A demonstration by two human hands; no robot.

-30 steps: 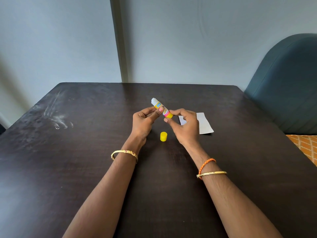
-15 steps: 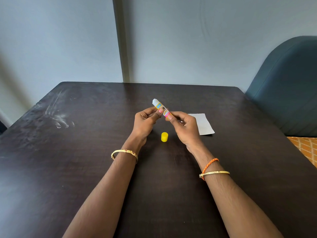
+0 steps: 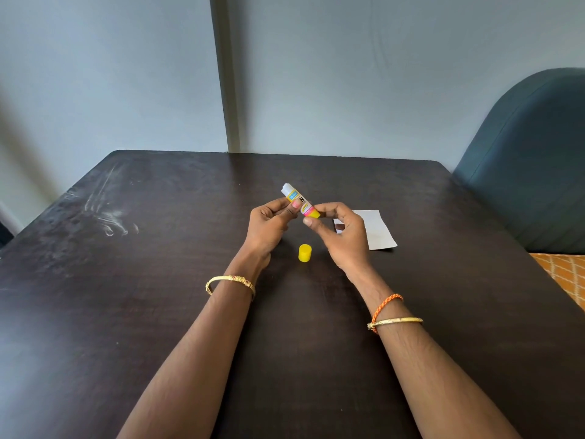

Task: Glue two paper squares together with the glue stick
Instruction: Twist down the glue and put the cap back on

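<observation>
Head view: the uncapped glue stick (image 3: 300,200) is being pinched by the left hand (image 3: 269,224) while its yellow base is being gripped by the right hand (image 3: 340,236), probably to wind out glue. The paper (image 3: 375,229) is lying just beyond the right hand, the cap (image 3: 305,252) between the wrists; next, the stick is likely to be needed at the paper.

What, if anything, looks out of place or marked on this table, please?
Whitish smears streak the dark table near its far left corner, like scuffs or dried residue. Otherwise nothing is amiss: the yellow cap stands between the wrists, off the glue stick held in both hands, and the white paper lies flat.
</observation>
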